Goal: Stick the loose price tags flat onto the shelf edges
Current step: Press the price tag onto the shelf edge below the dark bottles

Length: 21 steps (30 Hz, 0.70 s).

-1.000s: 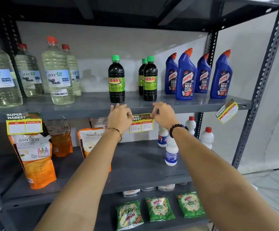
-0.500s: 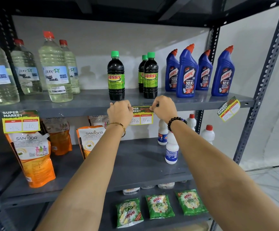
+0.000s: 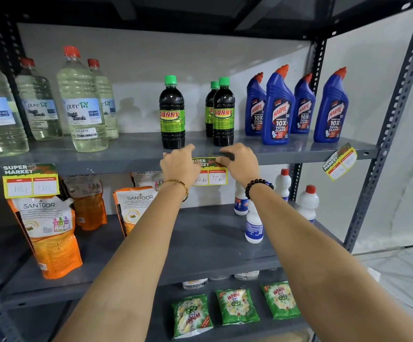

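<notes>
A yellow and green middle price tag (image 3: 211,177) sits against the front edge of the upper grey shelf (image 3: 126,162), below the Sunny bottles. My left hand (image 3: 179,164) covers its upper left corner, fingers curled onto the shelf lip. My right hand (image 3: 241,162) pinches its upper right corner against the edge. The tag's top and left part are hidden by my fingers. A left price tag (image 3: 31,180) lies straight on the same edge. A right price tag (image 3: 339,162) hangs tilted near the right upright.
On the upper shelf stand bleach bottles (image 3: 82,104), dark Sunny bottles (image 3: 172,112) and blue Harpic bottles (image 3: 278,107). Orange Santoor pouches (image 3: 45,233) and white bottles (image 3: 254,224) occupy the shelf below. Green Wheel packets (image 3: 236,306) lie lowest. A perforated steel upright (image 3: 382,149) stands at right.
Both hands have risen a little with the middle tag, from just below the shelf edge up onto it. The tag now overlaps the edge instead of hanging under it.
</notes>
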Each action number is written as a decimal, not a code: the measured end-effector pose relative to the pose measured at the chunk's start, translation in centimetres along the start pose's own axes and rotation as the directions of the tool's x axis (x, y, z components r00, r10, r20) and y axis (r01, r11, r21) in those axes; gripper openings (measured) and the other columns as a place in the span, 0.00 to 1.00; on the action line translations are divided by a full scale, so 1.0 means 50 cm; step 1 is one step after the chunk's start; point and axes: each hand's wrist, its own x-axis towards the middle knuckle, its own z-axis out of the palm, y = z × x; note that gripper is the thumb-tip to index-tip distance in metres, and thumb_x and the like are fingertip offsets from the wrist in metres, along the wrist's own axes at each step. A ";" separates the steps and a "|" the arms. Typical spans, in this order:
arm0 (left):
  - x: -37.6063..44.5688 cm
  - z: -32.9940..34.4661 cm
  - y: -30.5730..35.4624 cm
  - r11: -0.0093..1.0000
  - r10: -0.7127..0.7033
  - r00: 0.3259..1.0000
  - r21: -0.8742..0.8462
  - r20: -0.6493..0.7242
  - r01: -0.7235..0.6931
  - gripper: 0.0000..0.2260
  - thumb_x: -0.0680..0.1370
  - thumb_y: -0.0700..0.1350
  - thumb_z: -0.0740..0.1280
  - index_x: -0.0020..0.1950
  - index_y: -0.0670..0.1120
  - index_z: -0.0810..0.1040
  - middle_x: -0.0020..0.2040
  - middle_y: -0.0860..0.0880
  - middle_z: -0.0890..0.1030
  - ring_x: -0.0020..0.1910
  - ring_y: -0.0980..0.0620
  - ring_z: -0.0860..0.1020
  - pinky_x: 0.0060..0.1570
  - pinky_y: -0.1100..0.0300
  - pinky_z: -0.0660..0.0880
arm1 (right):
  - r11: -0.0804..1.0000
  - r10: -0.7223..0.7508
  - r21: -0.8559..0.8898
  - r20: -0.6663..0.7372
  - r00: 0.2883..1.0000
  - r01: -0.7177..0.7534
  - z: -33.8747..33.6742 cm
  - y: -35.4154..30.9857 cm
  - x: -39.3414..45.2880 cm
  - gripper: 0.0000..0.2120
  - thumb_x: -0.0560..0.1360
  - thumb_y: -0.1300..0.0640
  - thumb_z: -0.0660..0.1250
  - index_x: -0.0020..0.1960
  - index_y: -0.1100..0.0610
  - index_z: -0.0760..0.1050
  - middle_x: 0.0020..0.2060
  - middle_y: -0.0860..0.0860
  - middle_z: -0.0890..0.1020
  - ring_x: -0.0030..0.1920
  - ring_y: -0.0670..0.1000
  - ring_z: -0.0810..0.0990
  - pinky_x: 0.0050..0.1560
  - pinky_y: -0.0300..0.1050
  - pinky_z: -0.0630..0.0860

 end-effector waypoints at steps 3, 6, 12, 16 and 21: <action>0.000 -0.001 0.008 1.000 -0.017 1.000 0.005 -0.003 0.017 0.14 0.72 0.54 0.71 0.52 0.47 0.81 0.47 0.41 0.84 0.50 0.39 0.78 0.55 0.47 0.73 | 1.000 0.007 -0.028 -0.016 1.000 -0.007 0.010 -0.007 -0.002 0.15 0.73 0.50 0.68 0.56 0.55 0.79 0.54 0.56 0.80 0.55 0.59 0.75 0.55 0.50 0.72; 0.002 0.006 0.011 0.999 -0.046 0.999 0.000 -0.017 0.046 0.13 0.72 0.52 0.71 0.52 0.46 0.81 0.47 0.41 0.84 0.50 0.39 0.78 0.60 0.44 0.72 | 0.999 0.027 -0.027 -0.059 0.998 -0.029 0.014 -0.013 -0.001 0.13 0.71 0.49 0.69 0.53 0.54 0.81 0.52 0.55 0.82 0.54 0.58 0.76 0.52 0.51 0.75; 0.004 0.026 0.010 1.000 -0.030 0.995 0.004 -0.093 0.031 0.12 0.71 0.51 0.72 0.49 0.44 0.82 0.45 0.40 0.84 0.49 0.38 0.78 0.59 0.44 0.71 | 0.997 0.002 -0.072 -0.088 0.996 -0.008 0.006 -0.013 0.007 0.12 0.70 0.47 0.71 0.49 0.52 0.82 0.50 0.54 0.82 0.51 0.57 0.77 0.52 0.55 0.76; 0.006 0.033 0.008 1.000 -0.017 0.993 0.015 -0.115 0.019 0.12 0.70 0.51 0.73 0.48 0.44 0.82 0.43 0.40 0.84 0.48 0.38 0.78 0.57 0.45 0.72 | 0.997 0.008 -0.073 -0.105 0.994 -0.016 0.008 -0.016 0.006 0.11 0.69 0.47 0.71 0.48 0.52 0.82 0.50 0.54 0.82 0.51 0.57 0.77 0.52 0.54 0.76; 0.005 0.036 0.005 0.999 0.015 0.992 0.043 -0.123 -0.009 0.12 0.71 0.50 0.72 0.48 0.43 0.81 0.44 0.40 0.84 0.48 0.38 0.77 0.54 0.46 0.72 | 0.998 0.013 -0.061 -0.113 0.993 -0.020 0.010 -0.018 0.000 0.11 0.70 0.48 0.71 0.49 0.53 0.81 0.50 0.55 0.82 0.52 0.57 0.77 0.54 0.53 0.74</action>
